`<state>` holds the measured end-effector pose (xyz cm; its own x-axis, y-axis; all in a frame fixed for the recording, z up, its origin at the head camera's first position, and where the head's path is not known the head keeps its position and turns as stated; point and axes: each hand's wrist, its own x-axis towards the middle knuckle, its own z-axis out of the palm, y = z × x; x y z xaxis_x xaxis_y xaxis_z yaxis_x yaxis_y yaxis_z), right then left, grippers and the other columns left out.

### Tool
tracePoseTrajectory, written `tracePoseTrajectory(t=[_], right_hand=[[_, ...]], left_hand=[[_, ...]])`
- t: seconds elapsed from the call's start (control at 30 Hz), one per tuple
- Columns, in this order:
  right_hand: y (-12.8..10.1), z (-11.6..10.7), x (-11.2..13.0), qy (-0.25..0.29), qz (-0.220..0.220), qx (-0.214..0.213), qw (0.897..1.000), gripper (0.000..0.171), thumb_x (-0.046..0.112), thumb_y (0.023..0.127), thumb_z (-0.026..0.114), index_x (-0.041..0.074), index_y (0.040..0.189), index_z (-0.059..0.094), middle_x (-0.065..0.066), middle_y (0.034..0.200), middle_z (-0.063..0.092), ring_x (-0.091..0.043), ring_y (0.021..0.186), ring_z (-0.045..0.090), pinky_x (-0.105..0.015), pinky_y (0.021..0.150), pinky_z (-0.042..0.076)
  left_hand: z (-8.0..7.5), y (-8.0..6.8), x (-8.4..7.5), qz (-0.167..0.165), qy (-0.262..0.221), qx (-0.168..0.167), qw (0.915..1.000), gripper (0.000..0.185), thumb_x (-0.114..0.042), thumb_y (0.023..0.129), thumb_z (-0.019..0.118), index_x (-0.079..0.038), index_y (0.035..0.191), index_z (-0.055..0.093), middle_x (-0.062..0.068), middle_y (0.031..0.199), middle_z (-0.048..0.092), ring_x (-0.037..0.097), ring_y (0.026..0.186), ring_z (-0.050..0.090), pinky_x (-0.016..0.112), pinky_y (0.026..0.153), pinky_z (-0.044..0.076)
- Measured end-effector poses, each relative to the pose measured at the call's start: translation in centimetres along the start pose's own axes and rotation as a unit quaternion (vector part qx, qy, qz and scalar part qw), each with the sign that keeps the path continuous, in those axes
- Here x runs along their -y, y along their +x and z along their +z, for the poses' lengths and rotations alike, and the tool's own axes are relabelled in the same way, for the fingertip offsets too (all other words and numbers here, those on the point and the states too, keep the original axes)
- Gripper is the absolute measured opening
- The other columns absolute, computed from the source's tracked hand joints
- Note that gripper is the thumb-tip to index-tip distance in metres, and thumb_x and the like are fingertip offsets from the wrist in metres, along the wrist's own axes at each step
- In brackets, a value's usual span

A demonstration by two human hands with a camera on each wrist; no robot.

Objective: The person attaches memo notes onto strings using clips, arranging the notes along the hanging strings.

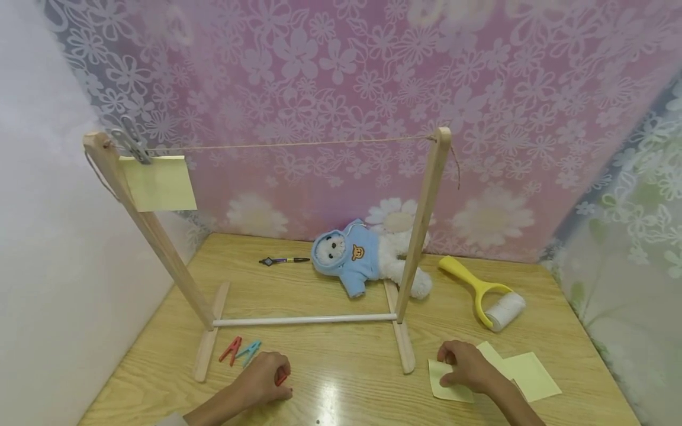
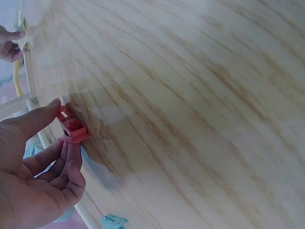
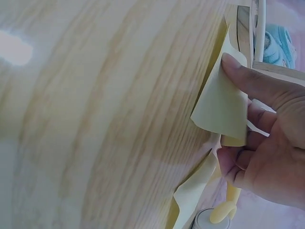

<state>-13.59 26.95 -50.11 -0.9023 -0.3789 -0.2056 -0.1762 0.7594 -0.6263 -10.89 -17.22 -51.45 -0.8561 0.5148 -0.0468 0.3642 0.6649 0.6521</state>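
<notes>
In the head view, my left hand (image 1: 262, 378) is low over the table, left of the middle. Its thumb and fingers pinch a red clothespin (image 2: 73, 126), seen best in the left wrist view. Just beyond that hand lie another red clothespin (image 1: 231, 351) and a blue clothespin (image 1: 248, 352). At the right, my right hand (image 1: 470, 368) pinches a yellow paper note (image 3: 223, 98) between thumb and fingers; the sheet bends slightly. Other yellow notes (image 1: 533, 377) lie beside this hand. One more note (image 1: 164, 186) hangs from the string (image 1: 293, 145) under a grey clothespin (image 1: 137, 146).
A wooden rack with a left post (image 1: 160, 248), a right post (image 1: 423, 228) and a white bottom bar (image 1: 303, 320) stands across the table. Behind it lie a white plush toy in a blue hoodie (image 1: 354, 260) and a pen (image 1: 284, 260). A yellow-handled lint roller (image 1: 469, 278) lies at right.
</notes>
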Motion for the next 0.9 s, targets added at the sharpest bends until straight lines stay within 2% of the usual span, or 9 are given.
tracePoseTrajectory(t=[0.1,0.27,0.4,0.5,0.63,0.7,0.8,0.9], right_hand=[[0.0,0.0,0.1,-0.003,0.004,-0.001,1.0,0.038,0.021,0.055,0.08,0.008,0.08,0.055,-0.001,0.077,0.048,-0.017,0.073,0.046,-0.027,0.062,0.042],[-0.1,-0.1,0.0,-0.004,-0.003,0.001,1.0,0.035,0.02,0.058,0.079,0.009,0.08,0.055,0.001,0.079,0.054,-0.019,0.075,0.051,-0.04,0.068,0.046],[-0.2,-0.7,-0.2,0.013,-0.025,0.013,1.0,0.024,0.023,0.069,0.073,0.01,0.081,0.057,0.003,0.078,0.056,-0.014,0.071,0.05,-0.032,0.063,0.045],[-0.6,-1.3,0.0,0.032,-0.05,0.018,0.998,0.017,0.026,0.078,0.065,0.011,0.079,0.058,0.005,0.073,0.054,-0.007,0.064,0.046,-0.025,0.056,0.042],[-1.1,-2.3,1.2,0.057,-0.055,0.007,0.997,0.025,0.03,0.084,0.058,0.008,0.073,0.048,0.003,0.063,0.042,-0.001,0.048,0.04,-0.022,0.044,0.043],[-1.2,-2.6,2.1,0.072,-0.045,-0.004,0.996,0.03,0.031,0.085,0.056,0.007,0.072,0.043,0.002,0.06,0.038,0.0,0.041,0.039,-0.022,0.038,0.042],[-1.1,-2.9,3.5,0.096,-0.044,-0.017,0.994,0.029,0.032,0.086,0.054,0.006,0.078,0.046,-0.001,0.062,0.045,-0.005,0.034,0.043,-0.023,0.032,0.039],[-1.0,-2.9,4.9,0.125,-0.065,-0.03,0.99,0.025,0.029,0.086,0.056,0.005,0.085,0.049,-0.005,0.068,0.051,-0.011,0.039,0.05,-0.026,0.035,0.042]], left_hand=[[0.0,0.0,0.0,0.001,0.002,-0.001,1.0,0.027,-0.022,0.065,0.077,-0.005,0.08,0.062,-0.007,0.07,0.053,0.003,0.062,0.048,0.016,0.055,0.043],[-0.1,0.0,-0.3,0.007,0.021,-0.009,0.9997,0.022,-0.021,0.068,0.073,-0.005,0.08,0.063,-0.007,0.068,0.051,0.003,0.061,0.047,0.017,0.054,0.042],[-0.3,0.2,-0.4,0.022,0.041,-0.024,0.9986,0.014,-0.021,0.075,0.068,-0.007,0.078,0.064,-0.008,0.067,0.05,0.001,0.059,0.045,0.016,0.052,0.041],[-0.8,0.5,-0.6,0.038,0.023,-0.028,0.9986,0.015,-0.018,0.079,0.065,-0.003,0.082,0.064,-0.004,0.073,0.054,0.0,0.06,0.047,0.015,0.052,0.042],[-2.0,0.8,-1.1,0.049,-0.027,-0.018,0.9983,0.025,-0.014,0.085,0.058,0.007,0.098,0.059,0.005,0.085,0.056,0.005,0.067,0.055,0.015,0.057,0.045],[-2.8,0.9,-1.4,0.051,-0.034,-0.019,0.9979,0.027,-0.013,0.088,0.054,0.009,0.103,0.056,0.008,0.09,0.056,0.009,0.071,0.057,0.016,0.06,0.046],[-4.3,1.1,-2.3,0.05,-0.026,-0.03,0.998,0.026,-0.016,0.089,0.052,0.003,0.107,0.056,0.007,0.097,0.056,0.015,0.079,0.058,0.02,0.063,0.047],[-5.9,1.5,-3.3,0.045,-0.024,-0.034,0.9981,0.024,-0.019,0.089,0.052,-0.004,0.108,0.056,0.004,0.1,0.056,0.016,0.083,0.058,0.021,0.064,0.047]])
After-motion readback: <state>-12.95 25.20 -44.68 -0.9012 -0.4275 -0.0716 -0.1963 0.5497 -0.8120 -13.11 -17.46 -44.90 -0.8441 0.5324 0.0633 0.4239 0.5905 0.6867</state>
